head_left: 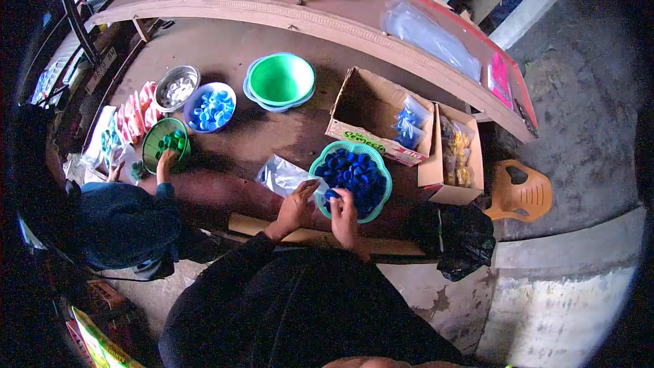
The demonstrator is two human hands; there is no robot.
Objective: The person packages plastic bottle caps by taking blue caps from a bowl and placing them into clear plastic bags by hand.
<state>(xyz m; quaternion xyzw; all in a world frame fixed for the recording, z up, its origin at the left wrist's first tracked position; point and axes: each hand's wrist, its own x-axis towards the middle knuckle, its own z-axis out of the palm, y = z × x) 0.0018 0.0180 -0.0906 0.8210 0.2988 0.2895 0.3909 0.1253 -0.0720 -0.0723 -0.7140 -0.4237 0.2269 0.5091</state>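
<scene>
My left hand [294, 208] is closed on a clear plastic bag, part of which shows between my two hands at the rim of a light-green basket [383, 208]. The basket is heaped with dark blue bottle caps [354, 170]. My right hand [345, 217] reaches over its near left edge, fingers pinched round blue caps beside the bag. How many caps are in the fingers is hidden. Another clear plastic bag [281, 173] lies flat on the table just left of the basket.
A co-worker [126, 221] at left has a hand in a green basket [153, 157]. Beyond stand a bowl of light blue caps [212, 108], a metal bowl [161, 101] and stacked basins [281, 80]. Cardboard boxes [361, 105] with bagged caps stand right, near an orange chair [521, 191].
</scene>
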